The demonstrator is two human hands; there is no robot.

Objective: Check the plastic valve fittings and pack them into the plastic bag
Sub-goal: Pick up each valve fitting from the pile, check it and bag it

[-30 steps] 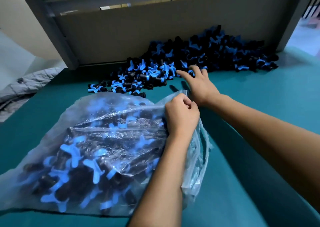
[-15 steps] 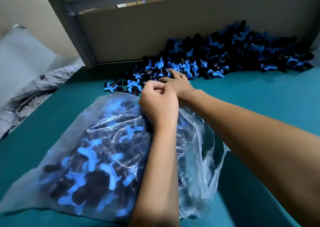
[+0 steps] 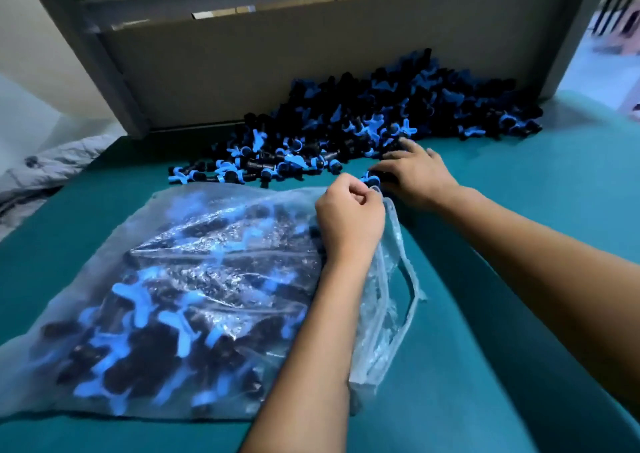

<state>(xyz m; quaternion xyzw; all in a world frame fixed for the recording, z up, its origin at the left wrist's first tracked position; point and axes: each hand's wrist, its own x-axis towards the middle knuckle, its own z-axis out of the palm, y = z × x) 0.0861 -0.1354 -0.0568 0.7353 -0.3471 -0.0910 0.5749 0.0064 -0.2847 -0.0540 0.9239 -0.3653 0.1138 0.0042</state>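
One bag [image 3: 166, 290] lies flat on the green table [image 3: 502, 366], nearest the viewer and mostly to the left of the left forearm; it is clear plastic, packed with black-and-blue fittings too many and too blurred to count. Its loose open edge bunches just right of that forearm. Two bare hands are in view. The left hand [image 3: 349, 217] reaches straight forward over the bag's far right corner, fingers curled into a fist that pinches the bag's rim. Just beyond and to its right, the right hand [image 3: 415, 175] lies palm down on the table, arm coming in from the lower right, its fingers curled round one fitting [image 3: 372, 178] whose blue handle shows at the fingertips, close to the left knuckles. Beyond both hands a single heap [image 3: 363, 130] of loose fittings, far too many to count, spreads across the table, touching the right fingertips and piled against one grey board [image 3: 294, 64] standing at the table's back.
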